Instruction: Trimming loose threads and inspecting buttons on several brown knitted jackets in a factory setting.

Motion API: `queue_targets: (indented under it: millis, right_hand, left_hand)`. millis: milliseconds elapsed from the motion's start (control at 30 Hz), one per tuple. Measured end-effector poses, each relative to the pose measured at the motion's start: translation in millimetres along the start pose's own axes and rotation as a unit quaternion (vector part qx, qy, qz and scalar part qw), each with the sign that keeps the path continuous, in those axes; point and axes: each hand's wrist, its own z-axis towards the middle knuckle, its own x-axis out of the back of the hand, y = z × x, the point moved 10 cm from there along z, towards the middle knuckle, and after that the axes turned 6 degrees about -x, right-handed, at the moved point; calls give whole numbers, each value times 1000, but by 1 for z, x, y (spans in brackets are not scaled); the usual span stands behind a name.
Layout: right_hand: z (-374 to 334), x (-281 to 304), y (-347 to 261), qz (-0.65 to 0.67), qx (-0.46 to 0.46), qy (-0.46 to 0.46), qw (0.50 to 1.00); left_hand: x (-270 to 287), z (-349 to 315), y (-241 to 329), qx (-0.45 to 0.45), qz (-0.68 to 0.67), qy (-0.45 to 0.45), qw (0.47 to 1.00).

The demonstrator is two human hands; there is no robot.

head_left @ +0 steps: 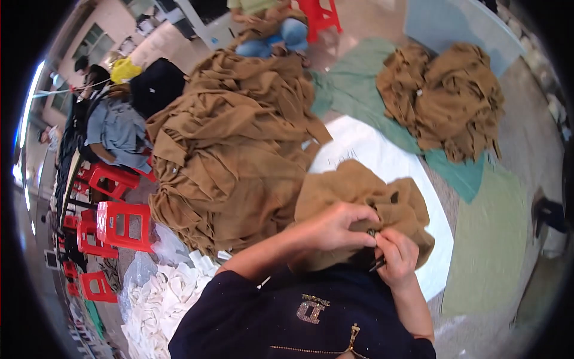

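A brown cloth garment (341,184) lies bunched across my lap. My left hand (344,228) is closed on its near part, with thumb and fingers pinching the fabric beside a small dark spot. Right up against it, my right hand (397,257) is closed around a thin dark tool (378,264), whose narrow end sticks out below the fingers. The tool's exact kind is hidden by the hand. The fingertips of both hands meet at the cloth.
A tall heap of brown garments (233,143) rises to the left; a smaller brown heap (457,102) lies far right on green cloth (359,90). A white sheet (439,245) spreads beneath my work. Red stools (124,224) and white cloth pieces (164,299) are left. Another person (269,18) sits opposite.
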Motion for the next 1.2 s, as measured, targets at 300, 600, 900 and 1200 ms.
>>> queue_targets:
  millis: [300,600,900,1200]
  right_hand:
    - [12,-21,31,177,-197,-66,962]
    - [4,-32,51,186,-267,-117,938]
    - [-12,-37,55,200,-312,-106,923]
    - [-24,-26,61,225,-303,11,926]
  left_hand:
    - [2,-4,26,-25,104,-28,994]
    - [-2,3,40,-96,161,-46,981]
    - [-7,4,43,-97,202,-52,973]
    - [-4,8,15,-52,145,-67,986]
